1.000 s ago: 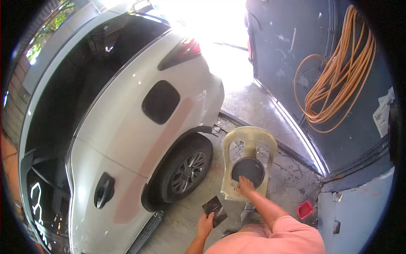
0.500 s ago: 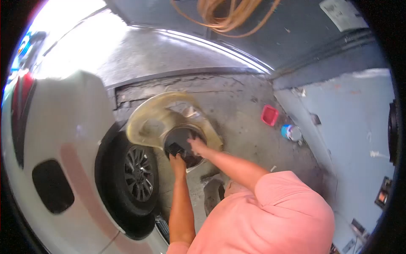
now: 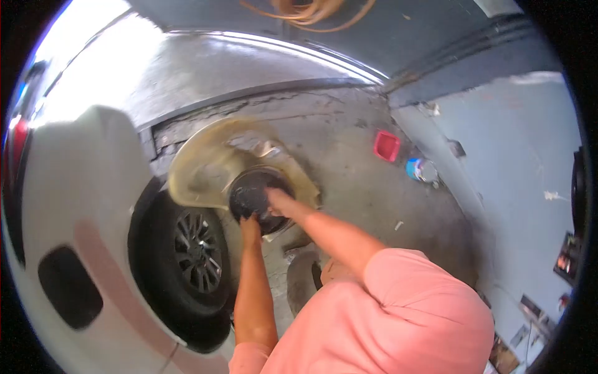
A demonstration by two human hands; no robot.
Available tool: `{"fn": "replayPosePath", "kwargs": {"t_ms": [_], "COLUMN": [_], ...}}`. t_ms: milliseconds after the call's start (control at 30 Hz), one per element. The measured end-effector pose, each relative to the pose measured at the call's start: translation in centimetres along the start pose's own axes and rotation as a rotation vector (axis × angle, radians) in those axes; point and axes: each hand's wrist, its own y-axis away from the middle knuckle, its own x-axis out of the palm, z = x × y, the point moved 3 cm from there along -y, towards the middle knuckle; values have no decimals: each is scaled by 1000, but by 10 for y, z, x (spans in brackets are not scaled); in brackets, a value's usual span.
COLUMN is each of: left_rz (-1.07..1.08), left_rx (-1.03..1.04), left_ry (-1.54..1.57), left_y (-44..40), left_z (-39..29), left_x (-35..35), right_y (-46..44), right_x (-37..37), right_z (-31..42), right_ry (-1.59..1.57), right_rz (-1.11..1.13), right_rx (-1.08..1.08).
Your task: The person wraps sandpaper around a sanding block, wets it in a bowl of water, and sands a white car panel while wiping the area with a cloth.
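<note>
A round dark vessel that looks like a bucket (image 3: 252,186) stands in front of me, its opening dark and its contents unclear. My left hand (image 3: 250,225) is at its near rim, fingers bent, and what they grip is hidden. Over the right part of the opening is my right hand (image 3: 279,202), its fingers smeared by motion. Just behind the vessel, a curved yellowish translucent panel (image 3: 202,174), shaped like a wheel-arch liner, spreads out to the left.
A light-coloured car (image 3: 68,181) with its wheel (image 3: 198,249) stands close on my left. On the concrete floor to the right are a red plastic tub (image 3: 387,146) and a can (image 3: 423,170) by the wall (image 3: 504,143). A coiled orange hose (image 3: 308,12) hangs ahead.
The view has shifted, so the scene sits slightly higher and further left. A small black object seen by my left hand earlier no longer shows clearly. My right hand has moved lower over the opening.
</note>
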Motion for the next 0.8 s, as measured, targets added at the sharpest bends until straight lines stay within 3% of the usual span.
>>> {"fn": "replayPosePath", "kwargs": {"t_ms": [67,100,200,267,367,467,600,700,800], "left_rz": [89,56,133,219,242,300,233,94,-75], "left_rx": [74,93,62,116,194,279,358,397,412], "left_ry": [133,212,527,657,786,845,1002,1049,1117], "left_y": [39,15,93,137,199,236,267,295,320], "left_z": [-15,18,-7,-7,-2,22,66,100,130], "left_x": [-22,-37,-77,-113,-164,-207,-250,-280,-298], "right_y": [55,70,119,146,213,273,322,336,382], "right_x": [4,8,25,41,87,126,163,183,203], "right_z": [11,8,-2,-18,-50,-86,-117,-136,-142], "right_ry": [-11,-28,-49,285,432,465,328,191,139], "right_rz": [9,-23,24,183,208,327,588,826,793], "right_rx": [-85,-97,-147,-445,-635,-633,-416,-345,-322]}}
